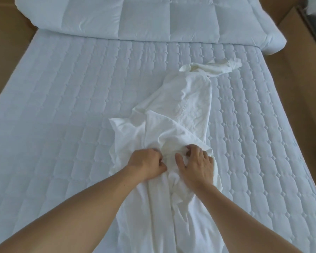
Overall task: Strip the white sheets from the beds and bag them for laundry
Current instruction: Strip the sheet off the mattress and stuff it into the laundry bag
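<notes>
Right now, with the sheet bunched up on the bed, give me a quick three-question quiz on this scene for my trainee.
1. True or false: the white sheet lies spread flat over the whole mattress pad.
2. Where is the folded duvet? A: across the far end of the bed. B: under both grips. C: on the floor.
3. Fill in: the left grip and the right grip both clutch the ____.
Key: 1 false, it is bunched in a strip down the middle of the pad; 2 A; 3 white sheet.
</notes>
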`<state>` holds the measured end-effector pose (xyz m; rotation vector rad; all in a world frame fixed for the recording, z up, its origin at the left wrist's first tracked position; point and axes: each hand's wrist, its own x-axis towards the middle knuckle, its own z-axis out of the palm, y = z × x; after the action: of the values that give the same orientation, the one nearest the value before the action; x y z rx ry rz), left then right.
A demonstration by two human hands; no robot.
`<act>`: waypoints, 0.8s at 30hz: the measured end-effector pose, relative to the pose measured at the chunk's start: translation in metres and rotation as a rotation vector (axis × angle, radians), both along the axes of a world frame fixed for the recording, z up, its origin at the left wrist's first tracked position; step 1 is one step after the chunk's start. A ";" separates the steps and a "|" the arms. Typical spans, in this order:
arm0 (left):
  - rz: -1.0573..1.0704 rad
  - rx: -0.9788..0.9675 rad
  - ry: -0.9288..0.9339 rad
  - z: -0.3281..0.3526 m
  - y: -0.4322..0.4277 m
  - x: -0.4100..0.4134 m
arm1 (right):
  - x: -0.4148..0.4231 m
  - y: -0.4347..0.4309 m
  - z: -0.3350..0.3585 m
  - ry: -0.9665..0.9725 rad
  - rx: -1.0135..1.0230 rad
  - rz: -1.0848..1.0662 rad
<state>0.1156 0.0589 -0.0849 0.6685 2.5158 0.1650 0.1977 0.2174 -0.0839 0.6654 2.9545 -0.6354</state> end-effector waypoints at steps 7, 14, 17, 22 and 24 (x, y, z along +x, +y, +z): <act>0.169 0.191 0.219 0.018 0.040 -0.113 | -0.109 0.043 0.001 -0.061 -0.092 -0.095; 0.440 0.225 0.087 -0.024 0.076 -0.182 | -0.196 0.093 -0.032 -0.183 -0.219 -0.309; 0.536 0.208 0.023 -0.044 0.086 -0.197 | -0.219 0.104 -0.045 -0.191 -0.339 -0.420; 0.662 0.372 -0.201 -0.057 0.093 -0.210 | -0.226 0.104 -0.065 -0.093 -0.602 -0.420; 0.724 0.534 -0.317 -0.051 0.097 -0.208 | -0.227 0.097 -0.064 -0.064 -0.747 -0.404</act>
<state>-0.0926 0.1563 -0.1360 -0.1233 2.2850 1.1271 -0.0290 0.3145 -0.1483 1.1327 2.2379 -1.5793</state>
